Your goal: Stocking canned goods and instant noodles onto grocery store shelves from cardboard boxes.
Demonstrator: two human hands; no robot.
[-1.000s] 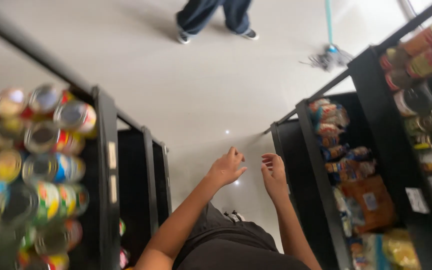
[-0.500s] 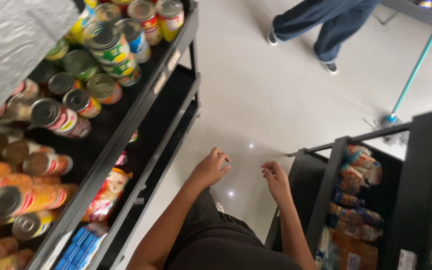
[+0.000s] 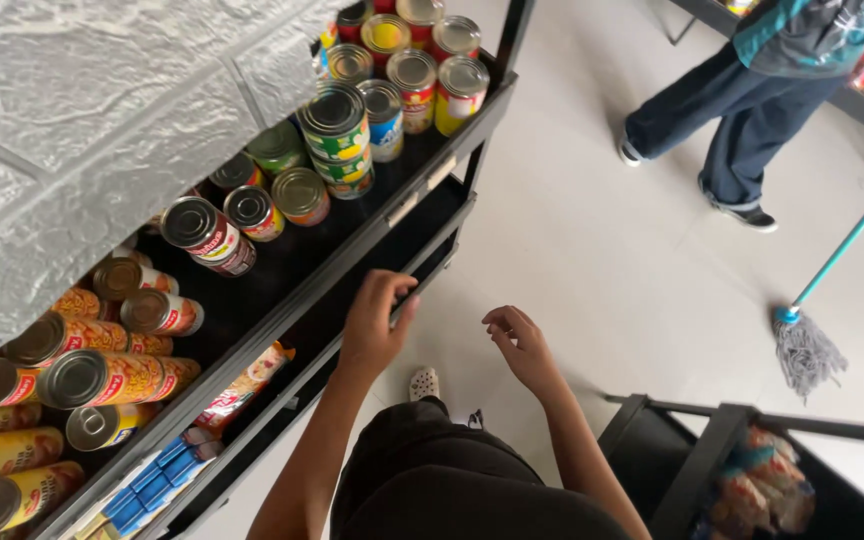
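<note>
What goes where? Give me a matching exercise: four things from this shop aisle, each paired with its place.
Things:
1. left hand
2. right hand
3. mop
4. cans

Places:
A. head down on the pale floor
B. standing on the top black shelf
C. at the shelf's front edge
D. empty, over the floor

Pairs: 1-C, 2-D, 3-A, 4-B

Bright, even light falls from above; the pale floor [image 3: 592,250] beyond my fingers throws it back with soft glare. My left hand [image 3: 374,325] and right hand [image 3: 522,345] cast only faint shadows. The shelves [image 3: 352,290] below my left fingers sit dark. The can [image 3: 332,110] tops gleam. The edges bend and stretch; the mop [image 3: 802,350] looks slightly soft.
</note>
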